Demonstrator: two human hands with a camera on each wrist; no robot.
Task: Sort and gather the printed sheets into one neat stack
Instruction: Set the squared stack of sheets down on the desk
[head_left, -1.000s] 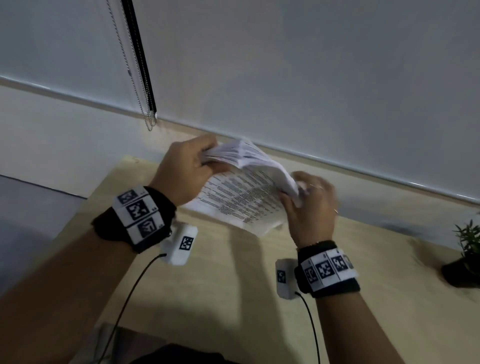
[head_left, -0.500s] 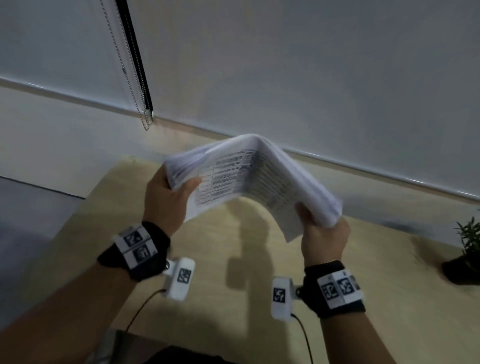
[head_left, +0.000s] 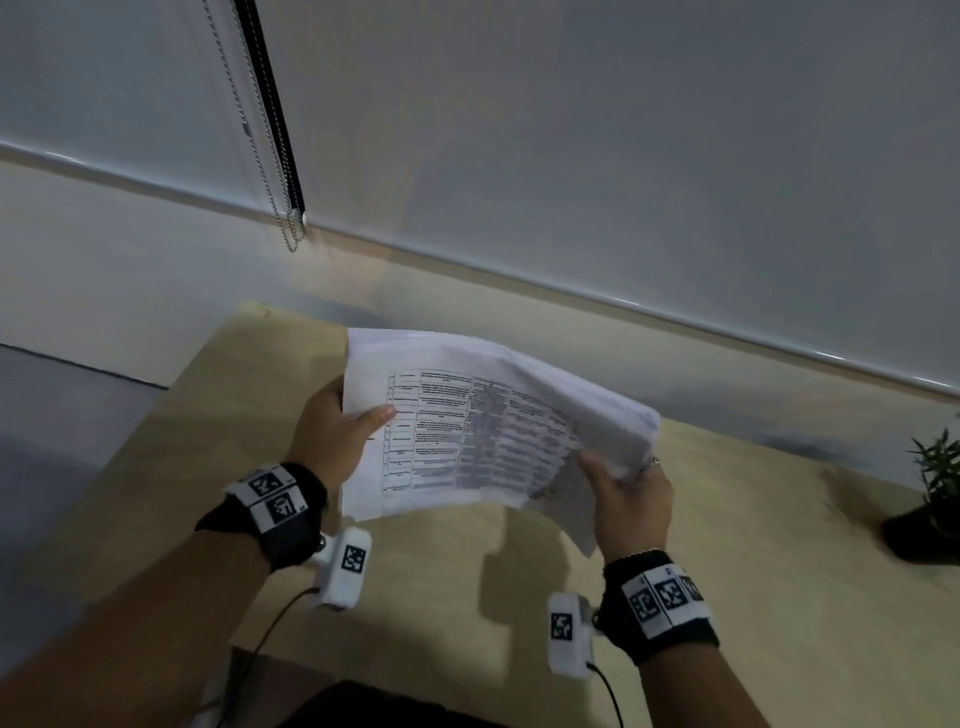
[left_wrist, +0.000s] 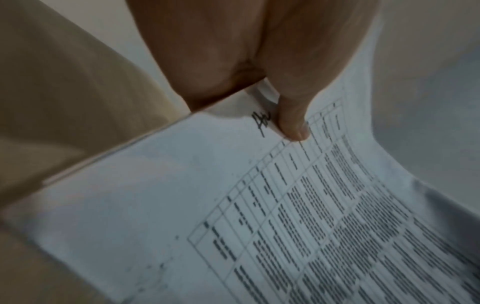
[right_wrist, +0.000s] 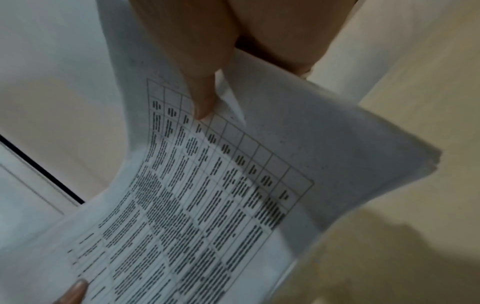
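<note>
A stack of printed sheets (head_left: 467, 426) with a table of text on top hangs in the air above the wooden table (head_left: 467, 597), held at both ends. My left hand (head_left: 337, 436) pinches its left edge, thumb on top beside a handwritten mark, as the left wrist view shows on the sheets (left_wrist: 233, 216). My right hand (head_left: 628, 499) grips the right end, thumb on the printed sheets (right_wrist: 207, 185), where the stack bends downward. The sheet edges at the right are slightly fanned.
A small potted plant (head_left: 935, 493) stands at the table's right edge. Behind the table runs a pale wall with a roller blind and its bead chain (head_left: 260, 145). Cables trail from both wrist cameras toward the table's near edge.
The stack, arched sharply upward half a second ago, has flattened out and come lower. Both hands moved apart and down, still holding the two ends.
</note>
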